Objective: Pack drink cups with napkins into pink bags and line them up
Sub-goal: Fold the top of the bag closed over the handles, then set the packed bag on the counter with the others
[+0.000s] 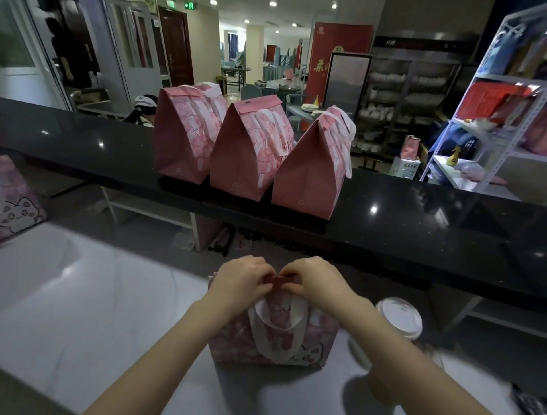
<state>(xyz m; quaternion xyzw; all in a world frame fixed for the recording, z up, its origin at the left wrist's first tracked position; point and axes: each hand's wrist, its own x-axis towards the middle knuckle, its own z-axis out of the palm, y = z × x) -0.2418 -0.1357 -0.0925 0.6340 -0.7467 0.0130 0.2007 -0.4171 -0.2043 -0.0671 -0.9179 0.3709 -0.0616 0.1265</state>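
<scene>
Black surface [414, 213] across mid-frame carries three closed bags [248, 148]; lower centre, left hand [239, 284] and right hand [316, 281] pinch shut a fourth pink bag [275, 334], probably sealing before lining up; a lidded cup [399, 317] waits beside.

Black counter [414, 219]: three pink bags [245, 154]. White table [88, 296]: bag [275, 334], lidded cup [399, 317].

Black counter [414, 213], metal shelving [485, 124] – ceiling spotlights [272, 3] lit
</scene>
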